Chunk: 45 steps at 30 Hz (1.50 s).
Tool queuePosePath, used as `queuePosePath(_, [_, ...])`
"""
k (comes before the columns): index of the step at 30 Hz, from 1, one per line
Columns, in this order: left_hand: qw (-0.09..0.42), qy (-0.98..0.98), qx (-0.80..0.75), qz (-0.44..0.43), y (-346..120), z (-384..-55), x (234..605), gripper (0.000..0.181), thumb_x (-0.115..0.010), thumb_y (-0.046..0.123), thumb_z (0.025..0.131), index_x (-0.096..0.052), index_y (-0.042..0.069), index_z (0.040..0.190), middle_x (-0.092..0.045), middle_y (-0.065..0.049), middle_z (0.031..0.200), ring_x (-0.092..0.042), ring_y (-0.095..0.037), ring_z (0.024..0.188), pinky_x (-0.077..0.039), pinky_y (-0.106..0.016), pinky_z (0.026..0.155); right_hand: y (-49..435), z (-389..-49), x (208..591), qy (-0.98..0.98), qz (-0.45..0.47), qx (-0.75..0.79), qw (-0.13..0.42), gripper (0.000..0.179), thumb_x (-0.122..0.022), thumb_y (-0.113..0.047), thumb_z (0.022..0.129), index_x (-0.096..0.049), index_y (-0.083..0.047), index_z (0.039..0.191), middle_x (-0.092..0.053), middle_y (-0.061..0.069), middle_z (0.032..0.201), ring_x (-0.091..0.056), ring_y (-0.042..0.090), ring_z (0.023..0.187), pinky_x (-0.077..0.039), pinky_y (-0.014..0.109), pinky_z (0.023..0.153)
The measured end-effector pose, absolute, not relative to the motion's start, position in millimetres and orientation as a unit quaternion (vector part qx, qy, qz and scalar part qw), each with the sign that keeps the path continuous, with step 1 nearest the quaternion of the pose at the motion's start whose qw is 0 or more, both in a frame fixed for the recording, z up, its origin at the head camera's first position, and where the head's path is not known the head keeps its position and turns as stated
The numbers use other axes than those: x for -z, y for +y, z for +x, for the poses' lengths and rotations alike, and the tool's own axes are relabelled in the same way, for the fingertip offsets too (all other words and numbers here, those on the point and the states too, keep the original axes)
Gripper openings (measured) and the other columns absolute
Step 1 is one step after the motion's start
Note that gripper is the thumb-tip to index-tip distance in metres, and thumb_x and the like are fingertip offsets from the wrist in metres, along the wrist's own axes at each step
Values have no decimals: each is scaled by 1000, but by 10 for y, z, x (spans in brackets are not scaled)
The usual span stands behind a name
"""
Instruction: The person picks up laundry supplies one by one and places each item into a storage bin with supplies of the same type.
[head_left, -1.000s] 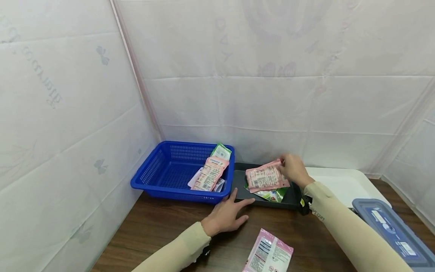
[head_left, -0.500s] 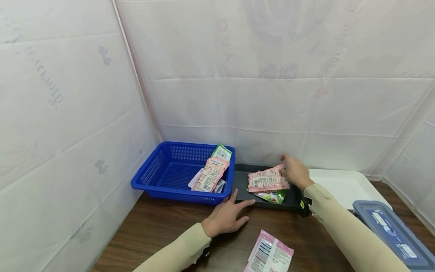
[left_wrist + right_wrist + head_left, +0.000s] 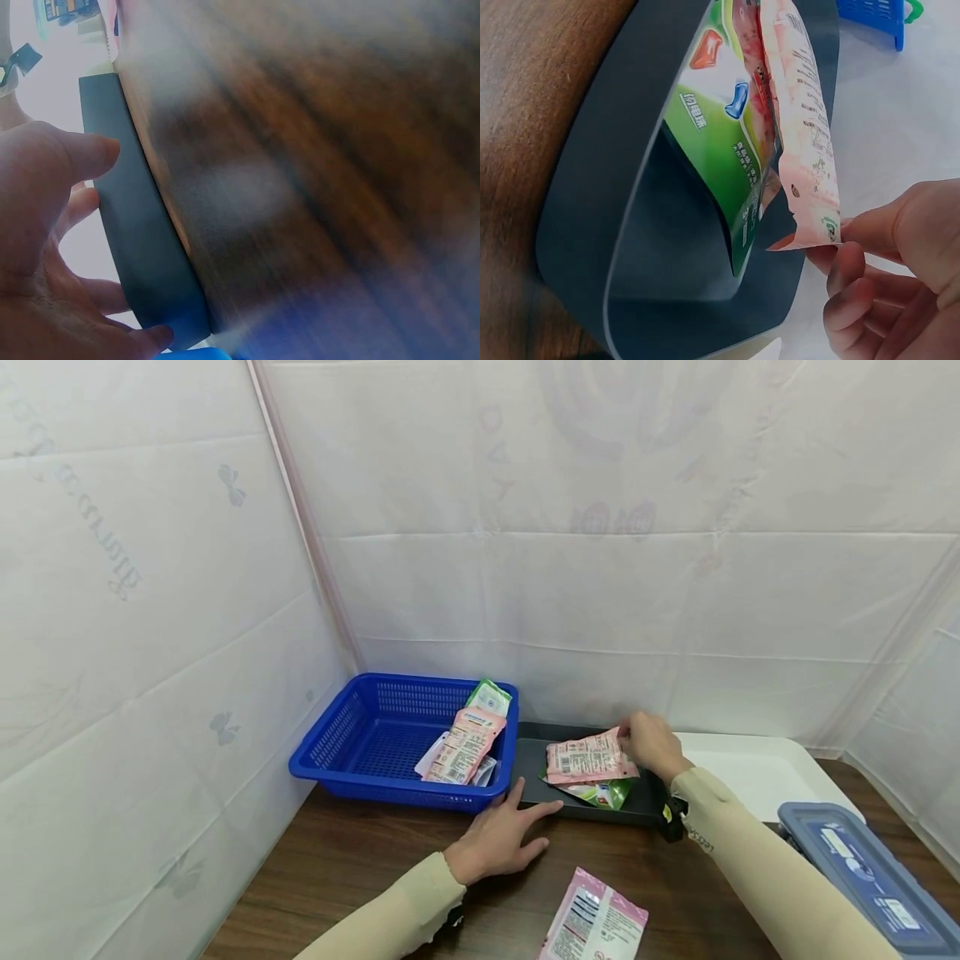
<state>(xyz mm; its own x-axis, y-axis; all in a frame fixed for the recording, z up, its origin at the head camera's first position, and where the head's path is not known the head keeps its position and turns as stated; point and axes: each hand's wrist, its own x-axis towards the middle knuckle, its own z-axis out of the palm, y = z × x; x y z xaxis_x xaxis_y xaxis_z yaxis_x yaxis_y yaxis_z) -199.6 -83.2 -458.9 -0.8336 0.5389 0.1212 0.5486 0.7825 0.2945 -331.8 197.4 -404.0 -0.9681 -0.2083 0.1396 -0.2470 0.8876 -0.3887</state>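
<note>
My right hand (image 3: 651, 745) pinches the corner of a pink snack packet (image 3: 810, 142) between thumb and fingers, over the dark grey tray (image 3: 530, 767). Beneath the packet, a green candy packet (image 3: 705, 120) leans inside the tray, with more pink packaging between the two. My left hand (image 3: 501, 833) has its fingers spread and its fingertips at the tray's front wall, near the basket corner. In the left wrist view the thumb and fingers touch that wall (image 3: 142, 225).
A blue basket (image 3: 330, 772) with several packets stands left of the tray. Another pink-and-white packet (image 3: 596, 917) lies on the wooden table (image 3: 360, 852) in front. On the right are a white tray (image 3: 750, 764) and a blue-lidded box (image 3: 862, 868).
The pink packet has sunk a little and levelled in the tray. My right fingers lifted off its edge half a second ago and now pinch the corner. My left hand has stayed put.
</note>
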Motion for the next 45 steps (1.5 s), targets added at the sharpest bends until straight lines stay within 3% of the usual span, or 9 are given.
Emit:
queuePosePath(5, [10, -946, 158, -282, -835, -2000, 4603, 54, -64, 34, 102, -49, 37, 153, -34, -35, 157, -53, -53, 129, -58, -51, 86, 1970, -3301, 4060, -971, 128, -199, 24, 16, -62, -6, 94, -77, -2, 95, -71, 11, 87, -60, 23, 69, -50, 39, 56])
queuePosePath(9, [6, -947, 158, -281, -835, -2002, 4611, 54, -64, 35, 102, -49, 38, 153, -33, -35, 157, -52, -53, 130, -58, -52, 88, 1953, -3282, 4078, -972, 135, -194, 1, 21, -62, -10, 96, -74, 2, 109, -72, 15, 97, -61, 23, 72, -51, 41, 59])
queuePosePath(15, [7, -945, 160, -283, -829, -2013, 4606, 54, -64, 34, 102, -49, 37, 153, -34, -36, 157, -53, -53, 130, -59, -51, 86, 1948, -3247, 4076, -968, 129, -210, -41, 39, -60, -19, 102, -63, 3, 134, -66, 10, 73, -61, 21, 55, -48, 36, 48])
queuePosePath(24, [6, -947, 159, -278, -834, -2016, 4602, 54, -65, 35, 101, -49, 38, 153, -33, -35, 157, -53, -53, 130, -58, -51, 88, 1925, -3214, 4053, -967, 124, -216, -48, 42, -59, -21, 102, -61, 2, 137, -63, 6, 68, -62, 21, 52, -48, 34, 47])
queuePosePath(28, [11, -947, 156, -281, -832, -2013, 4602, 54, -65, 35, 101, -49, 37, 153, -34, -35, 157, -53, -53, 129, -58, -51, 87, 1935, -3199, 4059, -969, 127, -210, -37, 41, -60, -20, 102, -61, 2, 135, -65, 9, 77, -61, 21, 52, -49, 35, 46])
queuePosePath(34, [11, -946, 156, -283, -836, -2006, 4586, 54, -65, 34, 101, -50, 37, 152, -35, -36, 156, -54, -53, 128, -58, -51, 88, 1953, -3167, 4073, -971, 140, -193, -18, 40, -61, -21, 101, -62, 0, 135, -66, 21, 112, -58, 19, 54, -47, 36, 47])
queuePosePath(38, [14, -946, 158, -284, -837, -2002, 4589, 54, -66, 33, 101, -50, 37, 152, -35, -36, 156, -54, -54, 127, -58, -52, 87, 1960, -3133, 4064, -971, 154, -184, -2, 38, -61, -21, 102, -64, -1, 134, -63, 25, 127, -56, 22, 61, -44, 36, 51])
queuePosePath(45, [12, -947, 156, -279, -829, -2010, 4602, 54, -65, 34, 101, -50, 38, 153, -35, -35, 157, -53, -53, 129, -57, -53, 90, 1988, -3088, 4086, -966, 182, -180, 25, 36, -63, -22, 102, -65, 0, 132, -64, 27, 130, -59, 20, 67, -45, 37, 55])
